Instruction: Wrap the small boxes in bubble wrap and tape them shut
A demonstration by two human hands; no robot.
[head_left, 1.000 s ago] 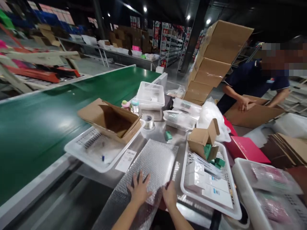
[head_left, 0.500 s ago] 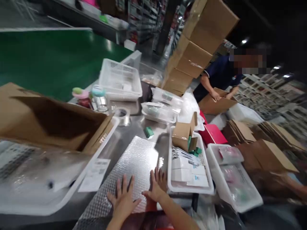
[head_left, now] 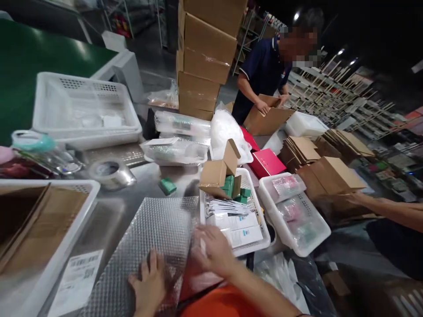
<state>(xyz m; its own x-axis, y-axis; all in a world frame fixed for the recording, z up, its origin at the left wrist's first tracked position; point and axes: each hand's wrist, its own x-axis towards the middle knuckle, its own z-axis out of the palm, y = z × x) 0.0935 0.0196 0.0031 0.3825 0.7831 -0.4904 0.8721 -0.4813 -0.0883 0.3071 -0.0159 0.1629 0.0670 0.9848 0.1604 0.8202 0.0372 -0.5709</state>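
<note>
A sheet of bubble wrap (head_left: 155, 224) lies on the metal table in front of me. My left hand (head_left: 149, 279) rests on its lower part with the fingers spread. At the sheet's right edge, my right hand (head_left: 214, 253) is closed, with clear plastic showing under its curled, slightly blurred fingers. That plastic looks like the wrap's edge. Just right of this hand stands a white basket (head_left: 264, 240) with white boxes (head_left: 243, 231), an open carton (head_left: 213, 176) and small green boxes (head_left: 244, 196). A single green box (head_left: 168, 186) lies beyond the wrap.
At left are a tape roll (head_left: 110, 171), a printed label (head_left: 77, 277) and a basket holding cardboard (head_left: 62, 207). Another white basket (head_left: 87, 136) stands behind. Stacked cartons (head_left: 208, 48) rise at the back. One co-worker (head_left: 264, 66) handles cardboard; another's arm (head_left: 386, 209) reaches in from the right.
My view has turned right. My right hand has gone from lying open with fingers spread to closed at the wrap's right edge. The left hand stays spread on the wrap.
</note>
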